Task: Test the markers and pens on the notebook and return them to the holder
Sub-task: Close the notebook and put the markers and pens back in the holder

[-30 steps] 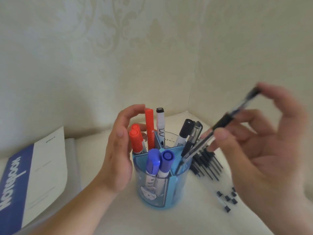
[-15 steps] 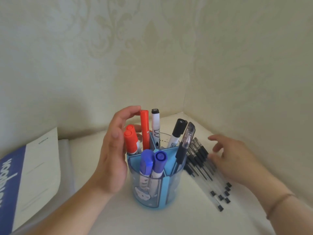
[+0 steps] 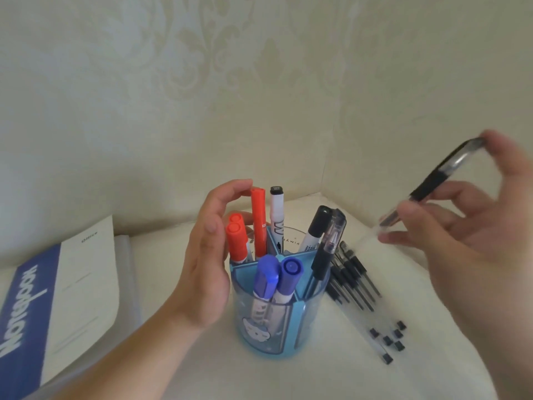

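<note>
My left hand (image 3: 207, 264) cups the left side of the blue holder (image 3: 277, 321), fingers curved round its rim and the red markers (image 3: 238, 241) to steady it, gripping the holder itself only loosely as far as I can see. My right hand (image 3: 473, 226), raised to the right of the holder and well above it, pinches a clear black-grip pen (image 3: 432, 183) between thumb and fingertips, tilted with its tip end lowest; motion blur hides which fingers bear on it. In the holder stand the red markers at the back left, two blue markers (image 3: 277, 278) at the front, a white marker with a black cap (image 3: 277, 215) at the back, and a black-capped marker (image 3: 315, 229) with one gel pen (image 3: 328, 243) on the right. Just right of the holder a row of loose pens (image 3: 354, 272) lies on the table (image 3: 317, 376). The notebook (image 3: 57, 298) lies shut, well to the left of the holder. I judge the returning well under way, with this pen and the loose row left to go in.
</note>
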`<state>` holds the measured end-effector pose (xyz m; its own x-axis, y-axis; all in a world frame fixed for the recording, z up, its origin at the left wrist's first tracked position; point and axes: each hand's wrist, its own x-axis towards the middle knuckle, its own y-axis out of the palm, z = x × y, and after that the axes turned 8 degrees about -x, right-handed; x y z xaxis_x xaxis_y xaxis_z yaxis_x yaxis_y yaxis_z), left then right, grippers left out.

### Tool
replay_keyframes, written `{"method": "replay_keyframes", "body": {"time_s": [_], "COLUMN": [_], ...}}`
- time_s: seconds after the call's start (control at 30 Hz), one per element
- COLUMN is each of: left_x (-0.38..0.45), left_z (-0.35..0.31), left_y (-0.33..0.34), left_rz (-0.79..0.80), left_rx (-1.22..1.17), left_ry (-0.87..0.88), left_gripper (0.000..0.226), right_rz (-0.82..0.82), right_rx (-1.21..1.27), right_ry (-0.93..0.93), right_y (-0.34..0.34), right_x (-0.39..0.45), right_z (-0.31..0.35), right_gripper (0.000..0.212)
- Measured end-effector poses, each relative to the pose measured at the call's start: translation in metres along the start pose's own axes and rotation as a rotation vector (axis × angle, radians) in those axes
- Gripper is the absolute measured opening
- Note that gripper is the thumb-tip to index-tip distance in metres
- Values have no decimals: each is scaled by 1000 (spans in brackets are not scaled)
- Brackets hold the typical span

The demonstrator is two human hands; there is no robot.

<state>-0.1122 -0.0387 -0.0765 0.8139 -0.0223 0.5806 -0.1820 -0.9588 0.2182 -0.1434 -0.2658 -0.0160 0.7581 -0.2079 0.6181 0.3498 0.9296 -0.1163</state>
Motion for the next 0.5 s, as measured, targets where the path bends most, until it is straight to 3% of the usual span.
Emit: {"method": "replay_keyframes", "body": {"time_s": [0.07,0.17,0.4,0.5], "left_x": [0,1,1,1], "left_z": [0,0,0,1], "left_y": [0,1,0,0], "left_rz": [10,16,7,-1], "left_rx": [-16,-20,-18,-14], "left_ry": [-5,-1,2,0], "left_gripper": [88,86,86,85], "right_rz": [23,80,291,357], "right_rx": [150,173,-404,-366], "right_ry": [-99,-118,-386,-412], "right_y": [8,15,15,9], "right_x": [-11,-19,-22,-19], "right_z": [16,14,-3,-3], "right_gripper": [77,80,47,49]}}
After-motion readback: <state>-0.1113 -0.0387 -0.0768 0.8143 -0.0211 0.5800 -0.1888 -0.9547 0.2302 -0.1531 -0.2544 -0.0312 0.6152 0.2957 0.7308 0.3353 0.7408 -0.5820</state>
